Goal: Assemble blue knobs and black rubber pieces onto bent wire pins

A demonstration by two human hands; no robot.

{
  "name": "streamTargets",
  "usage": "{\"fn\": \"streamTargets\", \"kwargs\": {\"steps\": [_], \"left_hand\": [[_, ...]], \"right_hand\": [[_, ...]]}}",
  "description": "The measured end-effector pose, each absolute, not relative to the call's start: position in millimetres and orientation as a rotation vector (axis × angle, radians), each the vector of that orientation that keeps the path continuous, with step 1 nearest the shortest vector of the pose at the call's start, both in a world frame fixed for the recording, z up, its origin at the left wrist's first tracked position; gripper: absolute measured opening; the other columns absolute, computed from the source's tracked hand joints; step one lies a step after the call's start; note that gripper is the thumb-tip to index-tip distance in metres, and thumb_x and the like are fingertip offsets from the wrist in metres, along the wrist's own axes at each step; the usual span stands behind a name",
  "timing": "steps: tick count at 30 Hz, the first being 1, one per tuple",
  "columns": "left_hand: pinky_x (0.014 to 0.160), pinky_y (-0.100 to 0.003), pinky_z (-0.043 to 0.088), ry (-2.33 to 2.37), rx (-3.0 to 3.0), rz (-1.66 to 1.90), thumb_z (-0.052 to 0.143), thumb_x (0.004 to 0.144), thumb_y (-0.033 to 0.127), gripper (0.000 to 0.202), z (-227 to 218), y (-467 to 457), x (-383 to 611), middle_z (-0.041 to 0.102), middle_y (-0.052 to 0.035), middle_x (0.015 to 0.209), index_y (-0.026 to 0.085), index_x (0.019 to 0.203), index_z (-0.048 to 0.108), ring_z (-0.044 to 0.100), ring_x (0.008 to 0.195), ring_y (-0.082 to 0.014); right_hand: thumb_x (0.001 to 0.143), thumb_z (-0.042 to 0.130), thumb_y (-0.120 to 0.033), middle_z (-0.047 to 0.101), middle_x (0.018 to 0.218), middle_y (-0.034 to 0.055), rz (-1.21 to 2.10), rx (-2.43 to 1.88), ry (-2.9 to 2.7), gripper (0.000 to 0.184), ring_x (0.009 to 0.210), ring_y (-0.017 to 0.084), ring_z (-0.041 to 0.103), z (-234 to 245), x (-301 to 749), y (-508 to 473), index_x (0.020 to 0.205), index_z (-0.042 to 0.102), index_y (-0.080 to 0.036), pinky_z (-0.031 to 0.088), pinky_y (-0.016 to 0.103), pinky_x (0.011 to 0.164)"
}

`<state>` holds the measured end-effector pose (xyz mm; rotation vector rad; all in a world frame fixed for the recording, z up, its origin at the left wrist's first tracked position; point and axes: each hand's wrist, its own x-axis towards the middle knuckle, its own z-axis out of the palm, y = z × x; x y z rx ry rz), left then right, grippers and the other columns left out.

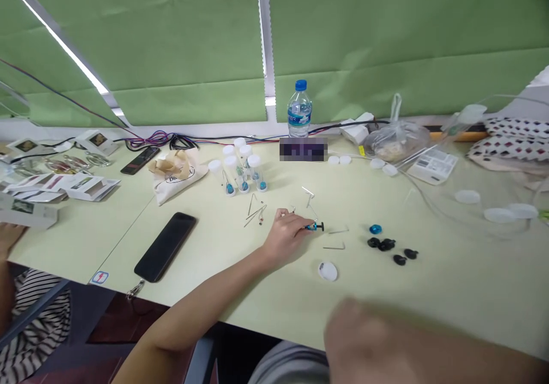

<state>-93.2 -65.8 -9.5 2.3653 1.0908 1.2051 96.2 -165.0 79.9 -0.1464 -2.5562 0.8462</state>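
Observation:
My left hand (288, 236) reaches out over the pale table (240, 292) and pinches a small blue and black part (316, 226) between its fingertips. Thin metal pins (256, 210) lie just behind the hand, and two more pins (335, 238) lie to its right. A white round cap (328, 271) sits in front of it. My right hand (369, 335) is a blurred shape low in the view, near the table's front edge; its fingers cannot be made out. A blue bead (376, 229) and several black parts (391, 249) lie to the right.
Several white-capped clear vials (241, 170) stand at mid-table, with a cloth bag (175, 174), a black phone (165, 246) and a water bottle (299, 110) nearby. Cables (171, 140) run along the window sill. Another person's striped sleeve (30, 321) is at the left, beside leaflets (64, 185).

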Motion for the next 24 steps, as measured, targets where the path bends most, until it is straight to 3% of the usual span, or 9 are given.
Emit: {"fn": "streamTargets", "kwargs": {"steps": [1,3,6,8,15,24], "left_hand": [[0.081,-0.036,0.037,1.092,2.362,1.213,0.059,0.092,0.023,0.011,-9,-66,-93,0.077,-0.0014,0.088,0.022,0.094,0.070,0.069,0.075,-0.0140],[0.079,-0.036,0.037,1.096,2.354,1.231,0.057,0.092,0.021,0.012,-9,-68,-91,0.077,-0.0012,0.085,0.021,0.094,0.069,0.069,0.073,-0.0139],[0.076,-0.036,0.036,1.101,2.344,1.242,0.055,0.093,0.021,0.014,-8,-69,-91,0.077,-0.0011,0.083,0.021,0.093,0.069,0.068,0.070,-0.0137],[0.075,-0.036,0.036,1.099,2.340,1.243,0.055,0.094,0.024,0.014,-7,-69,-91,0.077,-0.0007,0.083,0.022,0.092,0.068,0.067,0.069,-0.0134],[0.075,-0.036,0.036,1.091,2.317,1.232,0.055,0.094,0.026,0.012,-5,-66,-96,0.076,-0.0005,0.085,0.021,0.095,0.067,0.067,0.072,-0.0140],[0.076,-0.035,0.038,1.069,2.284,1.297,0.058,0.093,0.031,0.012,-5,-63,-99,0.077,0.0014,0.084,0.023,0.090,0.067,0.067,0.065,-0.0129]], "right_hand": [[0.098,0.042,-0.035,0.061,0.063,-0.0043,0.633,-0.337,-2.328,0.028,0.056,0.012,0.058,72,95,-151,0.080,0.061,-0.026,0.050,0.026,0.059],[0.099,0.041,-0.027,0.064,0.078,0.0021,0.486,-0.555,-2.146,0.019,0.068,0.016,0.061,52,95,-121,0.099,0.060,-0.025,0.050,0.030,0.063],[0.099,0.037,-0.016,0.054,0.105,0.0111,0.381,-0.822,-1.934,0.029,0.064,0.014,0.054,24,101,-87,0.125,0.048,-0.023,0.049,0.032,0.058],[0.097,0.043,-0.018,0.047,0.111,0.0108,0.382,-0.894,-1.929,0.033,0.062,0.012,0.052,12,104,-76,0.129,0.047,-0.026,0.051,0.032,0.059],[0.094,0.052,-0.017,0.054,0.108,0.0069,0.474,-0.915,-2.034,0.034,0.081,0.016,0.062,8,105,-76,0.125,0.053,-0.030,0.055,0.033,0.076],[0.094,0.052,-0.014,0.065,0.099,0.0059,0.481,-0.872,-1.997,0.025,0.085,0.018,0.066,6,104,-75,0.112,0.061,-0.028,0.057,0.033,0.071]]}}
